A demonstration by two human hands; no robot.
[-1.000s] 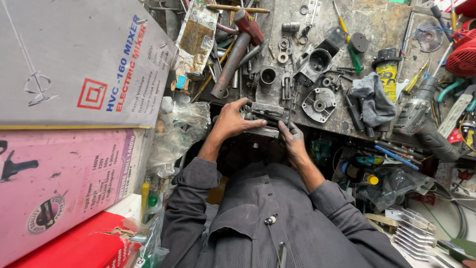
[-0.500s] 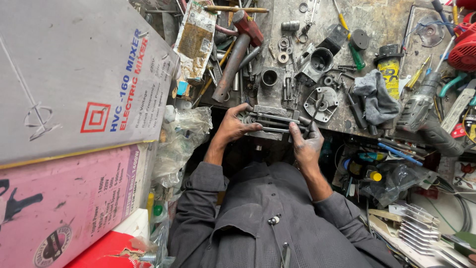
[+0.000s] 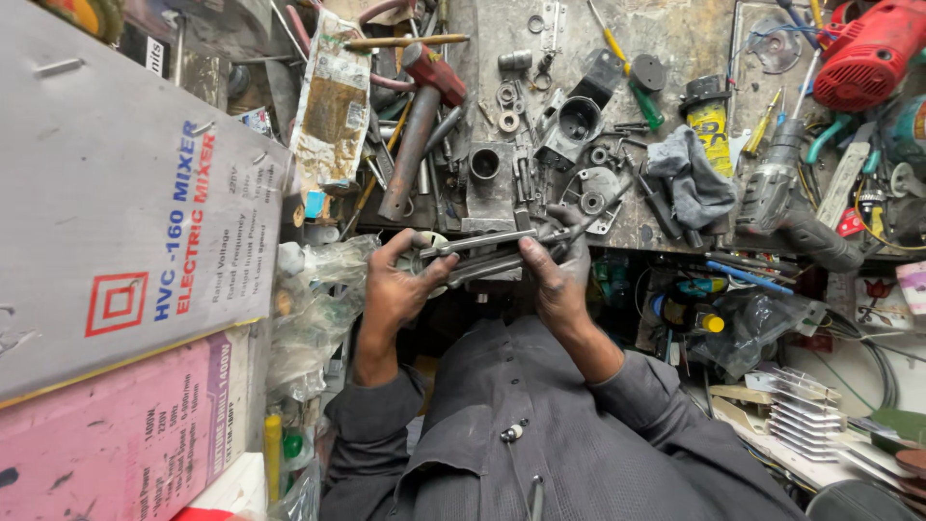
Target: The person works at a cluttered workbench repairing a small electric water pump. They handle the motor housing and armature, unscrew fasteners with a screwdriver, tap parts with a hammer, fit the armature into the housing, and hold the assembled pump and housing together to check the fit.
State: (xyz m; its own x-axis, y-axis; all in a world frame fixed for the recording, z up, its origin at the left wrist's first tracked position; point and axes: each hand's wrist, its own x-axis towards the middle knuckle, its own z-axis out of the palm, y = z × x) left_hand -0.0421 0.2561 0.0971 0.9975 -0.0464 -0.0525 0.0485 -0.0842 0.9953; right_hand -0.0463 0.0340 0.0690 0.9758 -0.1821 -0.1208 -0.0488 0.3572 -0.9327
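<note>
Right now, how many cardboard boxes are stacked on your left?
2 for sure: the large grey box on top and the pink box under it. A white-and-red edge below may be a third; most of it is hidden.

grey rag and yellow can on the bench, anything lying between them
Nothing in the head view: the grey rag lies bunched right against the left side of the yellow can, overlapping its lower edge, so no bench surface shows between them.

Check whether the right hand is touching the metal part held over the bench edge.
Touching. The head view shows the right hand with its fingers wrapped around one end of the long metal part; the left hand grips the other end.
</note>
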